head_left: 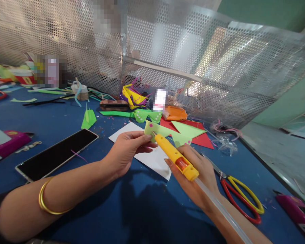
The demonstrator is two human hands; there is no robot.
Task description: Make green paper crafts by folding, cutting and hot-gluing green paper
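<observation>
My left hand (pixel 127 150) pinches a folded light-green paper piece (pixel 159 130) with small pink squares, holding it just above a white sheet (pixel 155 159). My right hand (pixel 195 178) grips a yellow glue gun (pixel 176 157) with a clear glue stick trailing back along my forearm. The gun's nozzle touches the green paper close to my left fingertips. A gold bangle circles my left wrist.
A smartphone (pixel 57 154) lies at left on the blue table (pixel 132 210). Red-and-yellow scissors (pixel 239 196) rest at right. A red sheet (pixel 204 139), more green paper shapes (pixel 144 115), an orange tool (pixel 175 113) and magenta objects (pixel 297 211) lie around. A perforated metal screen (pixel 193 61) stands behind.
</observation>
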